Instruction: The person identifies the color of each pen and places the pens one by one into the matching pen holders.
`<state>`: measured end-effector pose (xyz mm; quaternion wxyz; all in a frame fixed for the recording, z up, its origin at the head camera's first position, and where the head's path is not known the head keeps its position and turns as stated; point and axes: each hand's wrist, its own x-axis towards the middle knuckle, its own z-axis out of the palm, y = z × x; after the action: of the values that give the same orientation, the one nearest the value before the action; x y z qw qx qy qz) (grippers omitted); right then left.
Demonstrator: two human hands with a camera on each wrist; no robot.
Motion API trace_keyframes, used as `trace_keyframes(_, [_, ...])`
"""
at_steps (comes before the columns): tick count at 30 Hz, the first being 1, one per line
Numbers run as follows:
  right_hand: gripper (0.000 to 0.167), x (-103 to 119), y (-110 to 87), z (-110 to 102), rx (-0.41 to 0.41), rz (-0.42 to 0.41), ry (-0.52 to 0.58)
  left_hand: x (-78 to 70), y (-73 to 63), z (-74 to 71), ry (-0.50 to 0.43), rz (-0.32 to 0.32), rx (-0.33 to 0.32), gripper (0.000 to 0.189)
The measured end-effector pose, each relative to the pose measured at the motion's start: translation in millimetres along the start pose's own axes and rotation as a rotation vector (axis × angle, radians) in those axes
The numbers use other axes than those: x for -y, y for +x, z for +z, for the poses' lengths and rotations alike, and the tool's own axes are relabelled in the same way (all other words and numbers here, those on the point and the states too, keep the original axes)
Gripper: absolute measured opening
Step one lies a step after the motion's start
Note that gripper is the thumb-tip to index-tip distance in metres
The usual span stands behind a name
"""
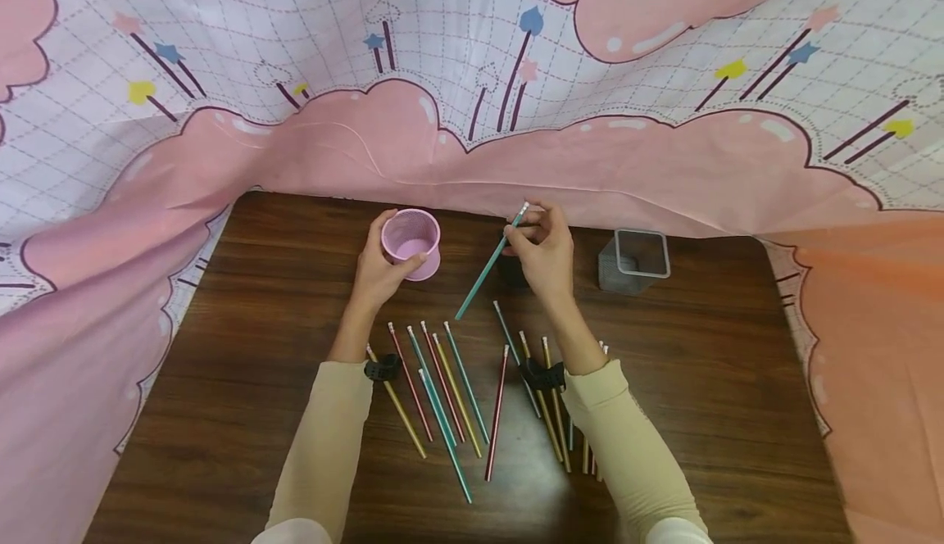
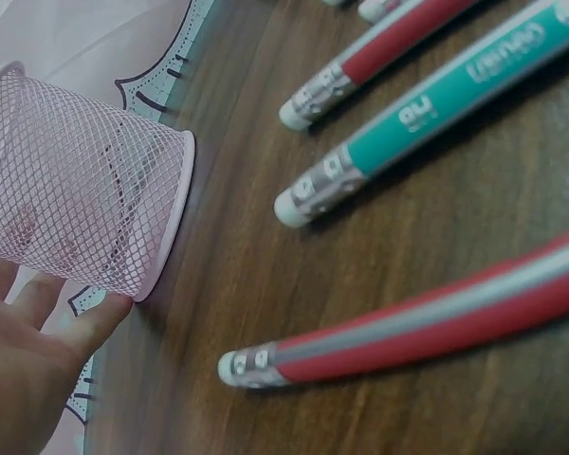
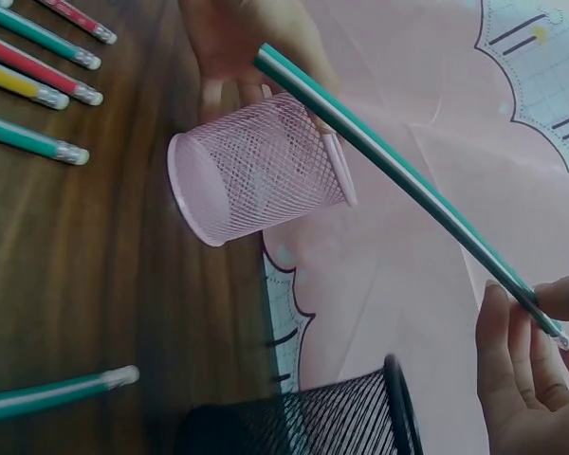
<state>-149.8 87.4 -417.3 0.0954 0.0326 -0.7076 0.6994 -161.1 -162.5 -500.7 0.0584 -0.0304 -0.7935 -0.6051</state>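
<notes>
My left hand (image 1: 385, 272) holds a pink mesh pen cup (image 2: 85, 180) around its side, near the table's back edge. The cup's mouth faces up, and no pencil shows inside it. With thumb and fingertips, my right hand (image 1: 547, 256) pinches a green striped pencil (image 3: 408, 180) close to its eraser end. That pencil slants through the air, eraser end up, its other end pointing down and left toward me. Below the right hand stands a black mesh cup (image 3: 332, 417), mostly hidden by the hand in the head view.
Several red, green and gold pencils (image 1: 492, 421) lie loose across the dark wooden table (image 1: 221, 380), some partly under the right forearm. A grey square mesh holder (image 1: 622, 278) stands at the back right. A pink patterned cloth (image 1: 472, 169) hangs behind the table and along its sides.
</notes>
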Motion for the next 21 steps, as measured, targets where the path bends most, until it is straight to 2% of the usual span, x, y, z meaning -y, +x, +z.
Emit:
trace_keyframes(3, [0.047,4.2,11.0,11.8,-0.008,-0.036,0.030,13.4,4.7,-2.2,-0.023,0.004,-0.007,0.088])
trace_keyframes(8, [0.047,8.2,22.5,24.3,-0.021,-0.058,0.074,33.5,9.4,-1.3,-0.030,-0.024,-0.005,0.091])
trace_keyframes(17, [0.046,8.0,30.0,33.3,-0.094,-0.016,0.136,36.8,9.6,5.0,0.000,-0.042,-0.003,0.088])
trace_keyframes(21, [0.045,6.9,37.0,42.3,-0.142,-0.026,0.194,37.7,9.9,4.0,0.008,-0.043,0.001,0.088])
